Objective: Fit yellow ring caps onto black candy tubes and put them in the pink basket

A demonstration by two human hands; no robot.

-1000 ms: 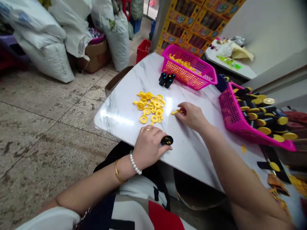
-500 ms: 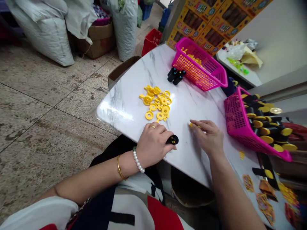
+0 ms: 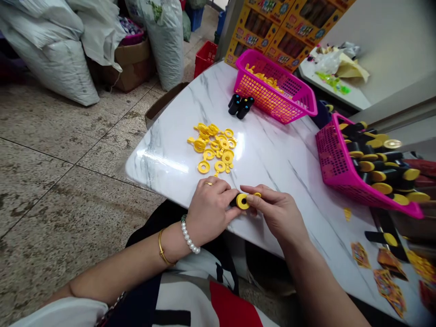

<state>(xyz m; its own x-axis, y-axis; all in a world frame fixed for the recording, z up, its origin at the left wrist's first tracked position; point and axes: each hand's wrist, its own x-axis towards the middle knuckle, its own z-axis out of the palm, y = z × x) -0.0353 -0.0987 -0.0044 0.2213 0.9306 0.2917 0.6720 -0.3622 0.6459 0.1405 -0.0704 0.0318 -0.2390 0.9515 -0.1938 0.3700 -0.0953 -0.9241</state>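
Both hands meet at the near edge of a marble-patterned table [image 3: 279, 145]: the left hand [image 3: 208, 210] grips a black tube [image 3: 233, 200], and the right hand [image 3: 281, 211] pinches a yellow cap [image 3: 240, 205] against the tube's open end. Whether that cap is fully seated cannot be told, so this piece looks partly done.

To the left of the fingers, toward the table's left corner, lies a scattered pile of loose yellow caps [image 3: 224, 144], none fitted to a tube. Beyond the pile, toward the far edge, a small cluster of black tubes [image 3: 243, 109] shows blue and yellow dots at the ends but no yellow caps; these seem left to do. Just beside them, at the far edge, a pink basket [image 3: 262, 100] holds more yellow pieces.

Farther right, along the right side, a second pink basket [image 3: 342, 172] is heaped with black tubes with yellow ends, apparently finished ones. Nearer, below that basket, another yellow-ended tube [image 3: 376, 237] lies beside crumpled printed wrappers [image 3: 388, 288].
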